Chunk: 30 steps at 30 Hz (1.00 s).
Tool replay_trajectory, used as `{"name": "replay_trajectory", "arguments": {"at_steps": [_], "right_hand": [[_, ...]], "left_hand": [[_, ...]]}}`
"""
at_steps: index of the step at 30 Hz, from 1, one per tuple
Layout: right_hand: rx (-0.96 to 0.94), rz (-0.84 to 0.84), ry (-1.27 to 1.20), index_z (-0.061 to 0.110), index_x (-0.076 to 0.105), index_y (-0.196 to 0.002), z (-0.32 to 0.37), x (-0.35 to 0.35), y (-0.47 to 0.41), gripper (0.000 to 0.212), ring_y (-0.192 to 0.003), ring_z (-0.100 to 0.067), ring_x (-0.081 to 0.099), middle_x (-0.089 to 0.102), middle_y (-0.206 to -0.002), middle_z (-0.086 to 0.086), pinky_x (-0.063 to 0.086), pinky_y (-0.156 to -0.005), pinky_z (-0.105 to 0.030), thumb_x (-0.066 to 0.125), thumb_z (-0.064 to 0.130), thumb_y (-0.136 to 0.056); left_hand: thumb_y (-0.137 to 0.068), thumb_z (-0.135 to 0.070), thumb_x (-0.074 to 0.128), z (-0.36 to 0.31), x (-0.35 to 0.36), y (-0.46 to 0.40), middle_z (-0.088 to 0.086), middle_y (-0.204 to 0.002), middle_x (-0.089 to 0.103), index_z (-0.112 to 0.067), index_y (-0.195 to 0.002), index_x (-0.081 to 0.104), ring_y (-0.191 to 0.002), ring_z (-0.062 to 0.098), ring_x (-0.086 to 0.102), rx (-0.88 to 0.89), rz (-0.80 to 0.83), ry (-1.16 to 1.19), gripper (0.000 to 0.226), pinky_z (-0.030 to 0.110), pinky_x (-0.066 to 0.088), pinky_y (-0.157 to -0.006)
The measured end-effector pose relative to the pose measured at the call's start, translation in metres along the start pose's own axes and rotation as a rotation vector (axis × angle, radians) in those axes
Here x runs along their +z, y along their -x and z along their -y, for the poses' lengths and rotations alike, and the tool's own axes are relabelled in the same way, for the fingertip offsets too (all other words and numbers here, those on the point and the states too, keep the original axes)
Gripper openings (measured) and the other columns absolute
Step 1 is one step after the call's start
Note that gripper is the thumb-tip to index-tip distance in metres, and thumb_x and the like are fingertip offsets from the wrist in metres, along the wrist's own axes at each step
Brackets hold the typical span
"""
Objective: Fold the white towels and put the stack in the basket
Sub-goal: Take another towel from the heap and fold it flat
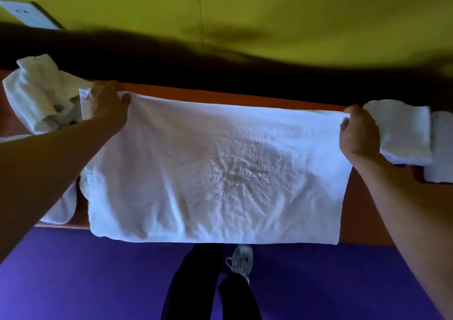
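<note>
The white towel [215,172] lies spread on the table [362,209], its far corners pinched in my left hand [110,109] and right hand [359,133] to keep that edge taut for folding.

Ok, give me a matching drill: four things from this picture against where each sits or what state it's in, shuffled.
Things:
1. Spread towel
2. Crumpled towels
3. Folded towel
4. Shoe

States or places:
A. On the purple floor
B. Heaped at the table's left end
C. Pinched at both far corners by the left hand and right hand
D. Beside the right hand

Pairs: 1-C, 2-B, 3-D, 4-A
</note>
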State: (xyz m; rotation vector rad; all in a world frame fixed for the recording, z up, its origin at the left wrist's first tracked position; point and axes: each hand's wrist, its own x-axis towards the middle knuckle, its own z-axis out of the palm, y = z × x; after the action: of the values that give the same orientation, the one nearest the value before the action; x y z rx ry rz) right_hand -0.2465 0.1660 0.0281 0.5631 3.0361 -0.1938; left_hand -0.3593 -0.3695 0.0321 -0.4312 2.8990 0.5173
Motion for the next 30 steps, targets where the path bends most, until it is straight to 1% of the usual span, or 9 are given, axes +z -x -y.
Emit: {"name": "replay_trajectory", "arguments": {"at_steps": [3, 7, 11, 15, 18, 20, 22, 25, 30], "right_hand": [[0.009, -0.037, 0.033, 0.0, 0.055, -0.125, -0.008, 0.005, -0.016, 0.027, -0.103, -0.054, 0.054, 0.053, -0.118, -0.033, 0.047, -0.081, -0.055, 0.046, 0.01, -0.102], [0.059, -0.023, 0.004, 0.004, 0.054, -0.132, -0.011, 0.013, -0.026, 0.032, -0.104, -0.052, 0.053, 0.049, -0.127, -0.031, 0.044, -0.084, -0.052, 0.042, 0.008, -0.102], [0.04, -0.08, -0.079, 0.005, 0.054, -0.123, -0.021, 0.013, -0.034, 0.025, -0.097, -0.047, 0.054, 0.053, -0.116, -0.027, 0.035, -0.071, -0.043, 0.044, 0.008, -0.1], [0.079, -0.106, -0.182, 0.01, 0.052, -0.122, -0.032, 0.015, -0.041, 0.028, -0.087, -0.035, 0.054, 0.049, -0.12, -0.021, 0.034, -0.068, -0.036, 0.051, 0.007, -0.094], [0.069, -0.013, -0.218, 0.012, 0.056, -0.119, -0.039, 0.019, -0.044, 0.032, -0.085, -0.034, 0.053, 0.05, -0.122, -0.02, 0.036, -0.068, -0.036, 0.048, 0.0, -0.09], [0.047, 0.03, -0.27, 0.009, 0.063, -0.117, -0.047, 0.022, -0.046, 0.028, -0.098, -0.039, 0.06, 0.061, -0.118, -0.021, 0.046, -0.075, -0.039, 0.048, 0.001, -0.093], [0.04, 0.037, -0.33, 0.006, 0.066, -0.118, -0.054, 0.025, -0.048, 0.026, -0.103, -0.041, 0.063, 0.068, -0.112, -0.023, 0.047, -0.078, -0.038, 0.05, 0.007, -0.097], [0.075, 0.04, -0.365, 0.008, 0.067, -0.123, -0.06, 0.026, -0.05, 0.029, -0.108, -0.041, 0.063, 0.068, -0.116, -0.023, 0.048, -0.083, -0.038, 0.051, 0.014, -0.099], [0.032, 0.076, -0.514, 0.012, 0.07, -0.12, -0.08, 0.029, -0.058, 0.028, -0.106, -0.028, 0.067, 0.073, -0.114, -0.012, 0.049, -0.088, -0.025, 0.057, 0.012, -0.095]], "left_hand": [[-0.1, -0.02, 0.058, -0.008, 0.01, -0.012, 0.031, -0.136, 0.047, -0.001, -0.124, 0.06, -0.125, 0.049, 0.045, 0.036, -0.015, -0.012, 0.031, 0.052, 0.037, -0.105], [-0.102, -0.016, 0.055, -0.021, 0.029, -0.016, 0.031, -0.139, 0.043, 0.0, -0.126, 0.06, -0.129, 0.048, 0.042, 0.023, -0.02, 0.058, 0.03, 0.047, 0.032, -0.11], [-0.102, -0.017, 0.054, -0.029, 0.041, -0.012, 0.028, -0.144, 0.04, -0.005, -0.129, 0.058, -0.13, 0.049, 0.041, 0.004, -0.062, 0.084, 0.03, 0.048, 0.033, -0.11], [-0.097, -0.016, 0.062, -0.041, 0.06, 0.012, 0.018, -0.163, 0.014, -0.02, -0.15, 0.039, -0.143, 0.049, 0.025, 0.053, 0.057, -0.014, 0.058, 0.057, 0.025, -0.116], [-0.091, -0.014, 0.067, -0.077, 0.088, 0.08, 0.02, -0.149, 0.035, -0.013, -0.138, 0.053, -0.13, 0.047, 0.037, 0.163, 0.09, -0.003, 0.049, 0.055, 0.03, -0.11], [-0.087, -0.011, 0.069, -0.111, 0.112, 0.151, 0.021, -0.129, 0.052, -0.01, -0.122, 0.064, -0.116, 0.044, 0.047, 0.285, 0.155, 0.033, 0.036, 0.049, 0.036, -0.099], [-0.084, -0.011, 0.072, -0.146, 0.142, 0.228, 0.018, -0.114, 0.062, -0.011, -0.112, 0.069, -0.102, 0.04, 0.056, 0.406, 0.215, 0.044, 0.028, 0.046, 0.044, -0.089], [-0.084, -0.02, 0.071, -0.188, 0.186, 0.321, 0.009, -0.109, 0.064, -0.016, -0.111, 0.068, -0.095, 0.032, 0.059, 0.531, 0.372, 0.093, 0.028, 0.041, 0.048, -0.083], [-0.082, -0.05, 0.061, -0.241, 0.253, 0.419, 0.004, -0.125, 0.047, -0.023, -0.128, 0.045, -0.111, 0.029, 0.047, 0.604, 0.681, -0.065, 0.055, 0.045, 0.042, -0.098]]}}
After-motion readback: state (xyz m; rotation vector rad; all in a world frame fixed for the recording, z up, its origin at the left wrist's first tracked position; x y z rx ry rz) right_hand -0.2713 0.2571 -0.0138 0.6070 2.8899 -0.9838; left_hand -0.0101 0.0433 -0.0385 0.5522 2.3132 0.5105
